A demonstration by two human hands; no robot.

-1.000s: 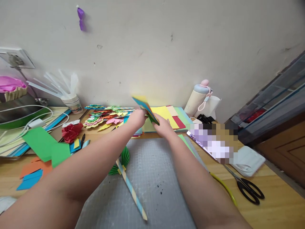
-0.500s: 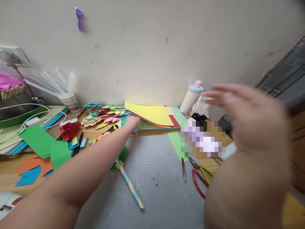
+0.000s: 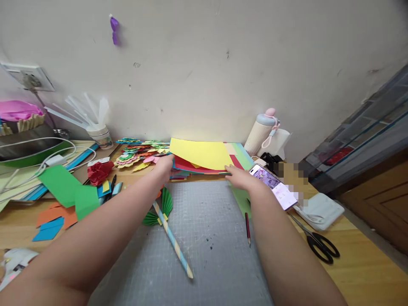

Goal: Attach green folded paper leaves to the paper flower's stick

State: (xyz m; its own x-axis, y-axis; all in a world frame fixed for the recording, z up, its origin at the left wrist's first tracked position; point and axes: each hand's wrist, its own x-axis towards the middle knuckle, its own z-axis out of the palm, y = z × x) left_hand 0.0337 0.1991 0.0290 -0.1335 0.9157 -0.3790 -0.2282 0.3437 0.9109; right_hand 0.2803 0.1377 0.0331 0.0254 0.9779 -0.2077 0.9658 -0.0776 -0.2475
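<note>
A stack of coloured paper (image 3: 204, 153), yellow on top with red and blue beneath, lies against the wall. My left hand (image 3: 165, 166) is at its left front corner, closed on the sheets, with most fingertips hidden. At the front right edge of the stack, my right hand (image 3: 239, 177) rests with its fingers stretched out and apart. Below my left hand, a paper flower stem (image 3: 175, 244) in blue and cream stripes, with green pleated leaves (image 3: 166, 203), lies on the grey cutting mat (image 3: 210, 272).
Several layered paper flowers (image 3: 140, 155) lie left of the stack. Further left are a red crumpled paper (image 3: 99, 172), green paper (image 3: 60, 187) and a cup of white sticks (image 3: 100, 137). On the right are a bottle (image 3: 259, 131), phone (image 3: 274, 187), pencil (image 3: 247, 229) and black scissors (image 3: 321, 246).
My right hand has come down from the raised position at the right to the stack's front edge. My left hand stays at the left corner. The view has shifted slightly.
</note>
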